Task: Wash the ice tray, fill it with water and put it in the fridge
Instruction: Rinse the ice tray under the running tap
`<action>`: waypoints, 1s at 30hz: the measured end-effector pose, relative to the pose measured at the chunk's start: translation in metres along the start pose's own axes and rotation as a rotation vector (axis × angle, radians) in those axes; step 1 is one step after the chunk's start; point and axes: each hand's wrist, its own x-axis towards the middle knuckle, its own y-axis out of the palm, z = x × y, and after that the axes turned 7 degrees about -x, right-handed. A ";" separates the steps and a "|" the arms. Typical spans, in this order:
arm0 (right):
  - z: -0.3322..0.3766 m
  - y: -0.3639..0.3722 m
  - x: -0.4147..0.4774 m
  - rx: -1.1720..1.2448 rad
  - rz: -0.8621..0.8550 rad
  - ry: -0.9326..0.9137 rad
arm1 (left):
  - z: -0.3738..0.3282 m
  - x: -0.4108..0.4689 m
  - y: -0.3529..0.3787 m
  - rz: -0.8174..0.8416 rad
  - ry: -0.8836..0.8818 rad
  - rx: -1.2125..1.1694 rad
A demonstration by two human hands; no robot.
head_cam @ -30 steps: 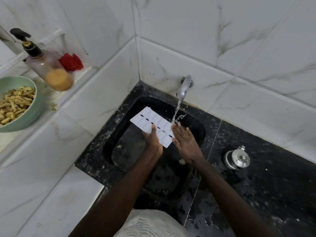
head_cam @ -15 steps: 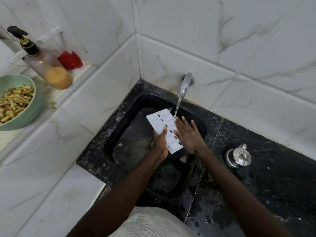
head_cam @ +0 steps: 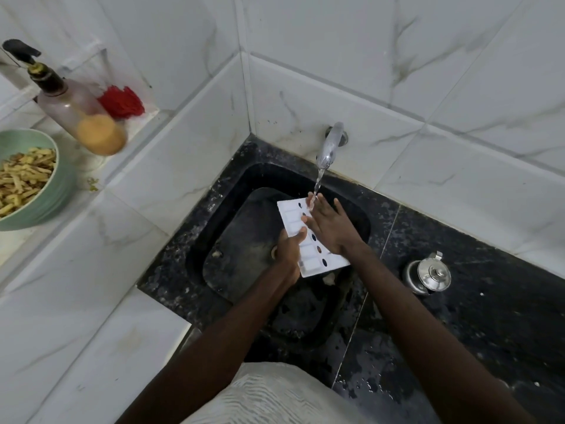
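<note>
The white ice tray (head_cam: 292,217) hangs over the black sink (head_cam: 244,182), its far end under the water running from the chrome tap (head_cam: 330,145). My left hand (head_cam: 289,250) grips the tray's left edge, thumb on top. My right hand (head_cam: 331,226) lies flat on the tray's right half with fingers spread and straight, fingertips in the stream. The tray's near end (head_cam: 315,266) shows dark oval holes along its middle.
A steel lidded pot (head_cam: 428,275) stands on the black counter right of the sink. On the white ledge at left are a pump bottle (head_cam: 76,111), a red scrubber (head_cam: 122,102) and a green bowl (head_cam: 58,185) of food strips. White tiled walls enclose the corner.
The tray has swung from lying crosswise to pointing away from me, towards the tap. My right hand has slid up onto it into the stream. My left hand keeps its grip.
</note>
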 end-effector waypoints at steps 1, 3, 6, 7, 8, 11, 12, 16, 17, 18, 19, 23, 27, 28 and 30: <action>0.001 0.002 -0.001 0.018 -0.001 0.003 | -0.002 0.000 0.000 0.000 -0.001 0.019; 0.004 0.009 -0.010 0.048 -0.020 -0.013 | -0.010 0.003 -0.005 -0.014 0.006 0.040; 0.013 0.022 -0.030 0.022 -0.039 -0.082 | -0.018 0.011 -0.018 -0.045 0.024 0.017; 0.013 0.025 -0.034 0.026 -0.033 -0.085 | -0.019 0.011 -0.021 -0.044 0.026 0.017; 0.014 0.024 -0.036 0.022 -0.029 -0.084 | -0.018 0.011 -0.022 -0.047 0.023 0.018; 0.013 0.017 -0.024 -0.009 -0.031 -0.055 | -0.015 0.005 -0.017 -0.038 -0.018 0.020; 0.012 0.014 -0.017 -0.012 -0.031 -0.033 | -0.013 0.003 -0.014 -0.033 -0.033 0.026; 0.005 0.001 0.010 -0.051 -0.017 0.031 | -0.005 -0.003 -0.008 -0.002 -0.082 0.049; 0.005 0.000 0.013 -0.070 -0.010 0.033 | -0.006 -0.004 -0.008 -0.006 -0.082 0.058; 0.007 0.000 0.014 -0.070 -0.010 0.038 | -0.008 -0.005 -0.008 -0.006 -0.076 0.068; 0.009 0.003 0.013 -0.053 -0.019 0.041 | -0.010 -0.006 -0.008 -0.002 -0.074 0.071; 0.029 0.021 -0.011 0.043 -0.063 -0.045 | -0.022 0.000 -0.017 -0.089 -0.057 0.026; 0.046 0.044 -0.042 0.146 -0.082 -0.124 | -0.029 0.016 -0.031 -0.240 -0.031 -0.062; 0.047 0.047 -0.047 0.188 -0.076 -0.139 | -0.032 0.014 -0.032 -0.274 -0.028 -0.064; 0.041 0.052 -0.048 0.281 -0.067 -0.142 | -0.031 0.021 -0.039 -0.333 -0.032 -0.076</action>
